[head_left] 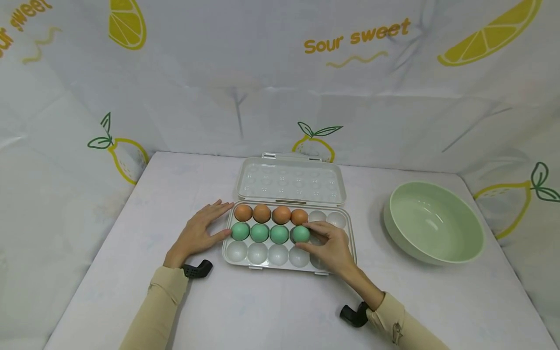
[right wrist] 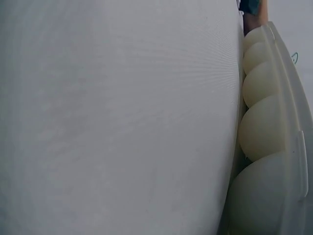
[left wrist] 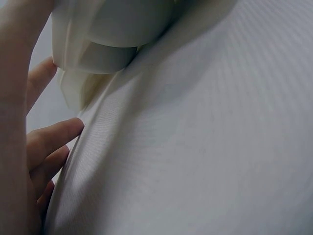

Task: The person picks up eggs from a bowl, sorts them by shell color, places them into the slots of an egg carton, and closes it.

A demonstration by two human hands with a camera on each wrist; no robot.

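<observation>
A white plastic egg box point(head_left: 288, 266) lies open on the table, its clear lid point(head_left: 291, 181) folded back behind it. Brown eggs point(head_left: 262, 214) fill the left part of the back row. Green eggs point(head_left: 260, 233) stand in the middle row from the left end. My right hand point(head_left: 330, 245) pinches the rightmost green egg point(head_left: 301, 234) between thumb and fingers, over the middle row's fourth cup. My left hand point(head_left: 199, 233) lies at the box's left edge with fingers spread, fingertips touching it. The box's side shows in the left wrist view, its rounded cups point(right wrist: 264, 127) in the right wrist view.
A large pale green bowl point(head_left: 433, 223) stands on the right of the table. The front row's cups point(head_left: 257, 253) hold no eggs. A white cloth point(head_left: 245, 311) covers the table, and a lemon-printed curtain point(head_left: 197, 107) hangs behind it.
</observation>
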